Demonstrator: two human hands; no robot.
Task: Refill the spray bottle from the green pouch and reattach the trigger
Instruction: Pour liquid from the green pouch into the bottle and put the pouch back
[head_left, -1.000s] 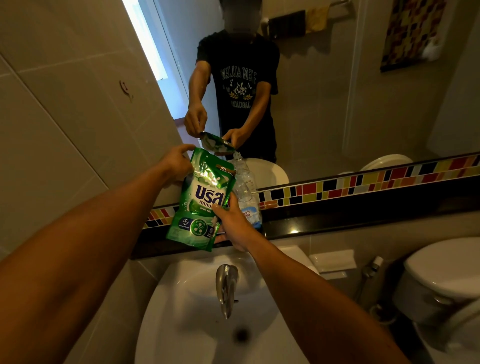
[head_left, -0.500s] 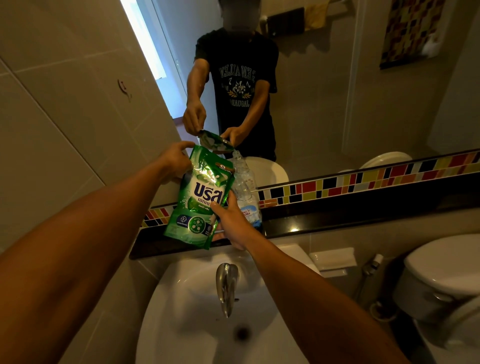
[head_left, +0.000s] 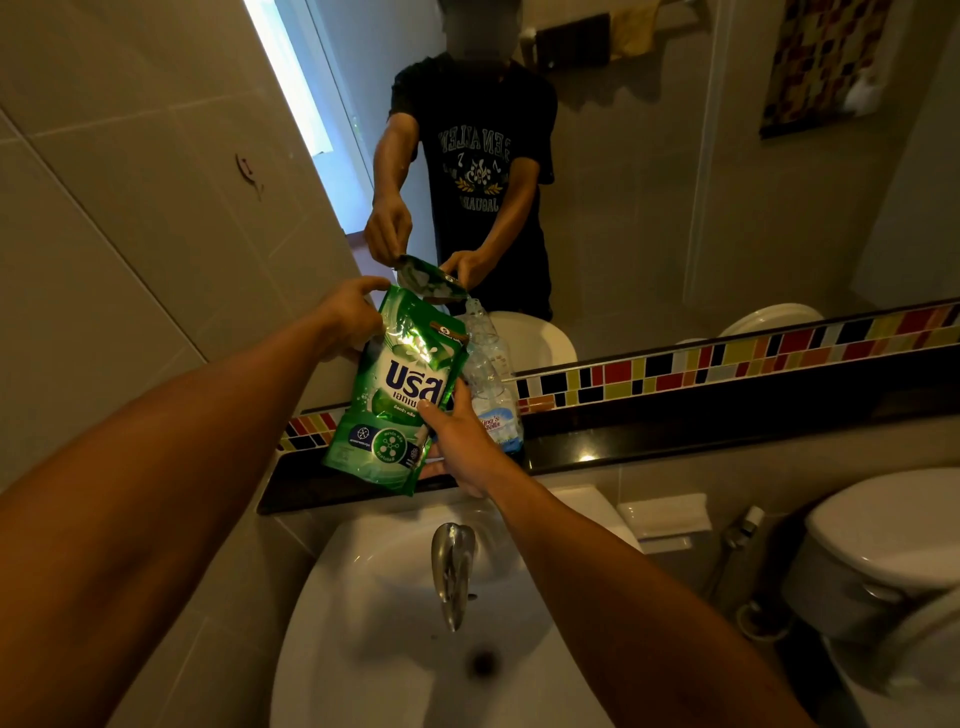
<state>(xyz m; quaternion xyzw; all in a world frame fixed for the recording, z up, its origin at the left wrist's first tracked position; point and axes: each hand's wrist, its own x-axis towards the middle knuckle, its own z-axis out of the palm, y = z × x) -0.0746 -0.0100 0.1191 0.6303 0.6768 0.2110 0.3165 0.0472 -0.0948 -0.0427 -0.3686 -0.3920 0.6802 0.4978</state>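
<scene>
Both of my hands hold the green pouch (head_left: 397, 400) over the black ledge, and it leans to the right. My left hand (head_left: 350, 319) pinches its top left corner. My right hand (head_left: 462, 444) grips its lower right edge, thumb on the front. Its top right corner sits by the neck of the clear spray bottle (head_left: 493, 400), which stands on the ledge just behind the pouch with no trigger on it. The pouch and my right hand hide part of the bottle. No trigger is in view.
Below my hands is a white sink (head_left: 358, 654) with a metal faucet (head_left: 453, 571). The black ledge (head_left: 675, 436) runs right under a mirror (head_left: 675, 208). A toilet (head_left: 883, 545) stands at the right, and a tiled wall (head_left: 130, 234) is close on the left.
Both hands keep the same grip on the pouch beside the bottle. Only the view has drifted slightly.
</scene>
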